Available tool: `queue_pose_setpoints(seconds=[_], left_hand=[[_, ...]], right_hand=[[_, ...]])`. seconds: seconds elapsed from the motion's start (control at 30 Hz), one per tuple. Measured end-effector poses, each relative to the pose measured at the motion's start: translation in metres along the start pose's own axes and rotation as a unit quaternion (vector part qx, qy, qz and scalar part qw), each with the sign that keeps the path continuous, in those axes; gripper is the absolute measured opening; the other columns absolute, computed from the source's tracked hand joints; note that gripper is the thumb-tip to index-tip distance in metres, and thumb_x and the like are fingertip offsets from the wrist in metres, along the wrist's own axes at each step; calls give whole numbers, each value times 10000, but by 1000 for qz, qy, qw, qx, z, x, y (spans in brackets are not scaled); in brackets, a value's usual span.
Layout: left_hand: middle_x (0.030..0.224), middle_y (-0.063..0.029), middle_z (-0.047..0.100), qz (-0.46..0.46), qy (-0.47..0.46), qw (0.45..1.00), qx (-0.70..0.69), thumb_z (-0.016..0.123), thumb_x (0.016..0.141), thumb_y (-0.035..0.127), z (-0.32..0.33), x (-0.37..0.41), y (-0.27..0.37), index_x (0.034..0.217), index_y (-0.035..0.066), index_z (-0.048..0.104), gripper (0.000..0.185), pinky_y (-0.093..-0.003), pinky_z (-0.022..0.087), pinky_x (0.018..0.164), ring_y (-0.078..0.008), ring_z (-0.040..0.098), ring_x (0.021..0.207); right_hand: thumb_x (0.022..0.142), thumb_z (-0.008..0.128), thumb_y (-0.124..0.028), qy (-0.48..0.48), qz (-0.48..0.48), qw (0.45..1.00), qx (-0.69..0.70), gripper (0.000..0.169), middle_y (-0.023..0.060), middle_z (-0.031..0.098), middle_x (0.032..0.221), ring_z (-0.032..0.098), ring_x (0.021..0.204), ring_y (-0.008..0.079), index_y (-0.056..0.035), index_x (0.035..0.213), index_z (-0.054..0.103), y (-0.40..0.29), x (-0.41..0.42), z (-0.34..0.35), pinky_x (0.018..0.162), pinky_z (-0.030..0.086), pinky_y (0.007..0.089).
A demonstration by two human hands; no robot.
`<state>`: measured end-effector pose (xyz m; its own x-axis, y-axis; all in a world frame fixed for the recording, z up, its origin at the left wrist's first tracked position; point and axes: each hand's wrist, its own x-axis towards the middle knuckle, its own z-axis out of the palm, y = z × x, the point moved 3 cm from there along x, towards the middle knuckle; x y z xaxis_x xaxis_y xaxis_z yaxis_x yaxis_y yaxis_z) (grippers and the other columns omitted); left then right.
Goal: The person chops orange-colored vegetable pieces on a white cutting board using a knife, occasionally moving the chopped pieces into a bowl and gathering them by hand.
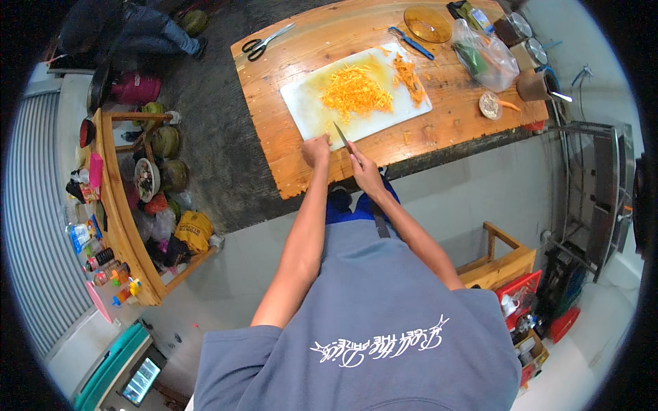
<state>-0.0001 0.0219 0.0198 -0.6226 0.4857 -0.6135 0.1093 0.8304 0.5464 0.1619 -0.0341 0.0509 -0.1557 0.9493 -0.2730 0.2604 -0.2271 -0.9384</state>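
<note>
A white cutting board (pixel 303 105) lies on the wooden table, with a heap of shredded carrot (pixel 357 92) on its middle. Along its right side sits a smaller pile of carrot peelings (pixel 407 79). My right hand (pixel 366 168) grips a knife (pixel 341 135), its blade pointing away from me over the near edge of the board. Just left of the blade, my left hand (pixel 315 150) rests at the board's near left corner with curled fingers. Whether those fingers hold anything is hidden.
Scissors (pixel 268 42) lie at the table's far left. A blue-handled peeler (pixel 413 43), an amber glass plate (pixel 427 24), a plastic bag (pixel 488 61), jars (pixel 529 54) and a small bowl (pixel 490 106) stand rightward. A wooden shelf (pixel 121 205) is left; another person's leg (pixel 169 33) shows beyond.
</note>
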Motion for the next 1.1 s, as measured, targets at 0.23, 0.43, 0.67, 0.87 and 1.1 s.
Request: queue_pose_setpoints(seconds=[0.23,0.43,0.67,0.87,1.1], left_hand=[[659,-59,729,44,-61,997,-20,774,795,224,-19,17,-6,685,29,760,225,-324,537,572,-163,659,509],[624,-76,710,103,-80,991,33,798,767,213,-17,12,10,672,25,753,215,-339,527,562,-170,646,497],[611,-81,702,93,-79,992,36,796,764,226,-18,17,5,648,23,745,240,-341,530,568,-185,651,503],[589,-87,693,97,-98,990,-19,756,748,211,-12,18,2,665,28,762,201,-336,545,584,-186,668,512],[593,-86,698,111,-94,989,9,732,717,199,-14,28,-3,668,44,766,166,-336,568,616,-191,685,519]], right_hand=[[1049,471,-134,-5,29,1000,-9,424,217,569,1420,550,1325,262,-19,1457,488,-3,5,23,1043,440,328],[1032,493,-172,53,-85,994,-43,439,286,612,1271,642,1160,384,-132,1469,500,0,6,29,881,525,407],[1042,485,-120,-28,68,997,-30,430,218,582,1403,563,1307,235,-53,1466,488,-8,2,26,1024,453,313],[1040,491,-106,14,-20,999,-43,424,204,582,1411,573,1295,230,-38,1458,496,-1,0,24,1000,459,302],[1035,495,-102,-29,96,994,-45,421,203,607,1377,576,1293,237,-61,1454,508,-14,-4,31,1005,462,310]])
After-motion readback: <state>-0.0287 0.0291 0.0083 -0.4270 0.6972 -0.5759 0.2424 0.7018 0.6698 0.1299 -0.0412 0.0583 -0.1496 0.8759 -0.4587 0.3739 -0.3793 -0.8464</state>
